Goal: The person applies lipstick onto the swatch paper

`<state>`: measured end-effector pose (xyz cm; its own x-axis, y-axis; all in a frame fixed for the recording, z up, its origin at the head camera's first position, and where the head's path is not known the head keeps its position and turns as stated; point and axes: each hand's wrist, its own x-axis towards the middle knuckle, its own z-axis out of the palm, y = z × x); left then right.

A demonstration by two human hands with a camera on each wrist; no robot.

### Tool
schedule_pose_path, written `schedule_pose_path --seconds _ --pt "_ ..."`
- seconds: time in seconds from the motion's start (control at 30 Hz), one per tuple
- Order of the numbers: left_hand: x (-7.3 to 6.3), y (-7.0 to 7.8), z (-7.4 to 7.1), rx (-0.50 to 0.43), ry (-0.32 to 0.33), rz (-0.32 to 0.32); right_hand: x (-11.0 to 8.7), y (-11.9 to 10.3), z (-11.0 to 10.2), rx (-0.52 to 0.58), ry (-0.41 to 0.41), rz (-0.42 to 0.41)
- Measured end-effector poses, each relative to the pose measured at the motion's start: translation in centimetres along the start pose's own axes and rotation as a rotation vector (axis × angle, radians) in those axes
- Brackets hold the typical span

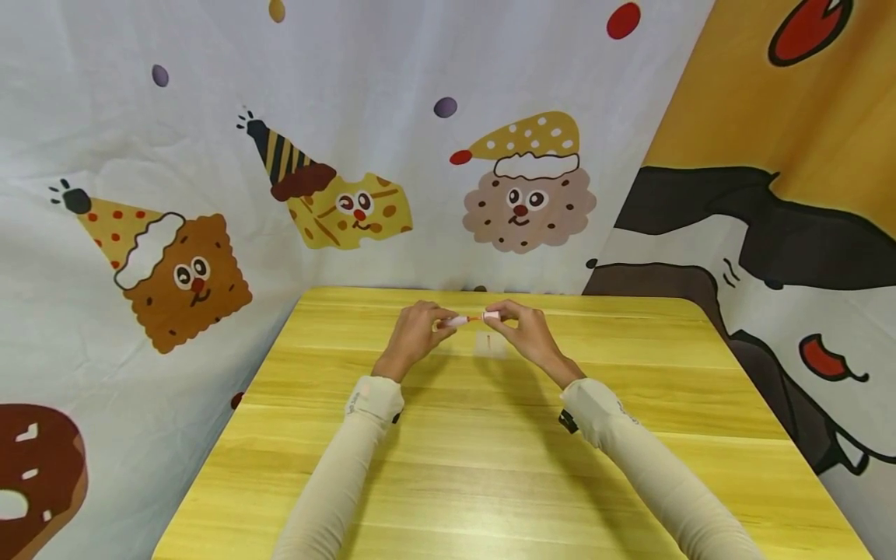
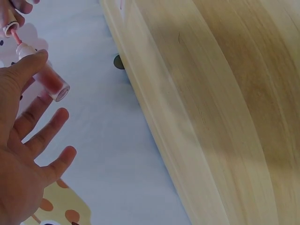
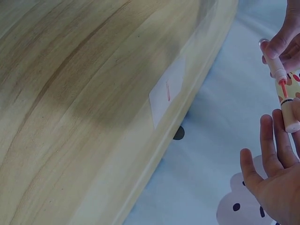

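Note:
Above the far side of the table, my left hand (image 1: 416, 333) pinches a lip gloss tube (image 2: 54, 83) between thumb and fingers. Reddish-pink gloss shows through its clear wall. The pale cap (image 3: 289, 118) is pinched by my right hand (image 1: 529, 334), just to the right of the tube. A thin red applicator wand (image 3: 284, 89) spans the gap between cap and tube; its far end is hidden inside the tube's neck. Below the hands, a small white paper (image 3: 164, 96) with a short reddish stroke lies flat near the table's far edge.
The wood-grain table (image 1: 476, 467) ends just beyond the hands. Behind it hangs a white curtain (image 1: 392, 70) printed with cartoon biscuits and cheese, close to the far edge.

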<state>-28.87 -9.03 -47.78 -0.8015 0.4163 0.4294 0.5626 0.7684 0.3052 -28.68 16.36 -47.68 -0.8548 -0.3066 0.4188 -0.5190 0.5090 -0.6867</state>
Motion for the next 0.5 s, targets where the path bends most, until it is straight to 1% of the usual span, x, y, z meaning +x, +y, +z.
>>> schedule_pose_path --seconds 0.2,0.37,0.5 --pt "0.06 0.20 -0.03 -0.003 0.007 0.015 0.10 -0.05 0.11 0.004 -0.003 0.001" --pt "-0.01 0.26 0.11 -0.013 0.019 0.026 0.05 -0.03 0.30 -0.004 -0.002 -0.014" --pt "0.03 0.32 0.25 -0.002 0.022 0.036 0.02 -0.04 0.42 -0.005 -0.008 -0.013"
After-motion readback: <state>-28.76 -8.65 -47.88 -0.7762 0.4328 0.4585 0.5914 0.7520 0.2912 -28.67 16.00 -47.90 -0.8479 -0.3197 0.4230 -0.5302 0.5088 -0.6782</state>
